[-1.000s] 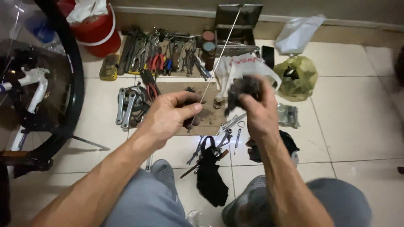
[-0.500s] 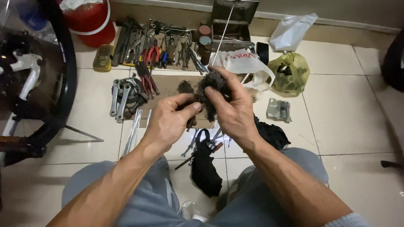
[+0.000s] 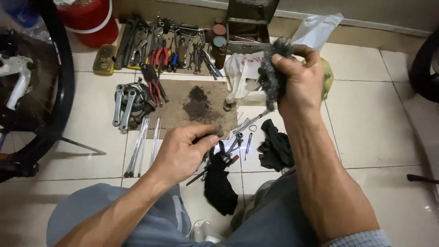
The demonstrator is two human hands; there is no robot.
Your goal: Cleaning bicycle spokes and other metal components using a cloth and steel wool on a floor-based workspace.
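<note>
My left hand (image 3: pixel 185 153) pinches the lower end of a thin metal spoke (image 3: pixel 241 104), which slants up to the right. My right hand (image 3: pixel 298 77) is raised higher and closed around a dark grey wad of fuzzy scouring material (image 3: pixel 270 78) that wraps the spoke's upper part. Both hands hover over a stained brown board (image 3: pixel 183 107) on the tiled floor. My knees in grey trousers fill the bottom of the head view.
A bicycle wheel (image 3: pixel 61 87) stands at the left. A red bucket (image 3: pixel 93 23), a row of hand tools (image 3: pixel 164 45) and a metal box (image 3: pixel 251 27) line the back. Crank arms (image 3: pixel 125 105), loose spokes (image 3: pixel 141 144), black rags (image 3: pixel 219 183) and plastic bags (image 3: pixel 242 68) lie around.
My right hand has slid up and to the right along the spoke with the wad. My left hand has dropped lower and nearer to me, holding the spoke's end.
</note>
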